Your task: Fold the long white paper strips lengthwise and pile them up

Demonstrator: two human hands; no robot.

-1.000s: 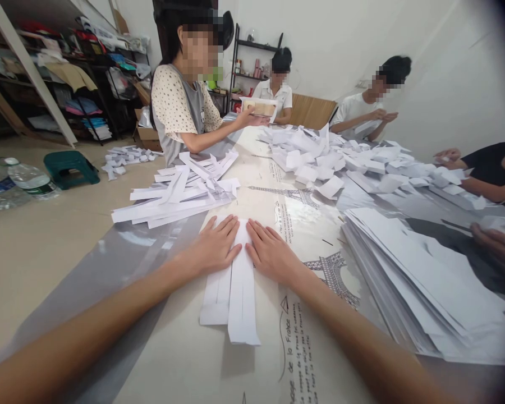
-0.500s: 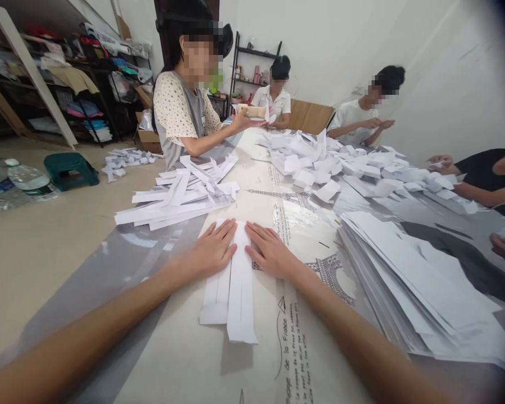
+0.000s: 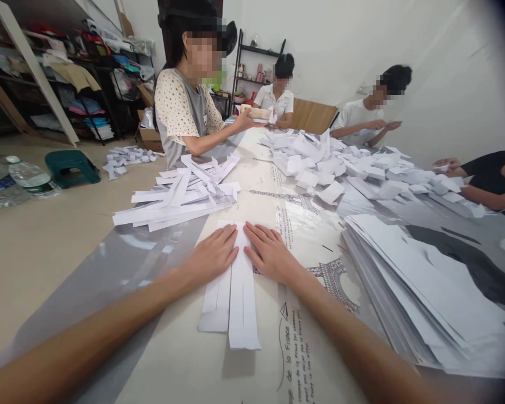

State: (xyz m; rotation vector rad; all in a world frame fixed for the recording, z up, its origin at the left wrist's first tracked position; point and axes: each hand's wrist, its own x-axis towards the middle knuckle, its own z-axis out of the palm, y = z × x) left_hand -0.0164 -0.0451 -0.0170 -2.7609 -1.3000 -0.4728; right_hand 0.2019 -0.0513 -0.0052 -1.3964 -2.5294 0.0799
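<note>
A long folded paper strip (image 3: 242, 303) lies lengthwise on the printed tablecloth (image 3: 185, 370), its near end toward me. Under its left side, a second flat paper piece (image 3: 215, 306) shows. My left hand (image 3: 216, 251) rests flat across the far left part of the paper, fingers stretched forward. On the opposite side, my right hand (image 3: 269, 252) lies with its fingertips on the strip's right edge, fingers extended. Both thumbs point in toward the strip. The far end is partly covered by my fingers.
Folded strips (image 3: 185, 193) are piled ahead on the left. A heap of small folded papers (image 3: 315, 160) spreads at the far right, with a stack of sheets (image 3: 421, 280) nearer. Co-workers sit around the table; one person (image 3: 185, 112) holds a pale block (image 3: 256, 113).
My hands stay on the paper in nearly the same pose, the left one slightly closer to the strip's middle. The whole view has shifted slightly.
</note>
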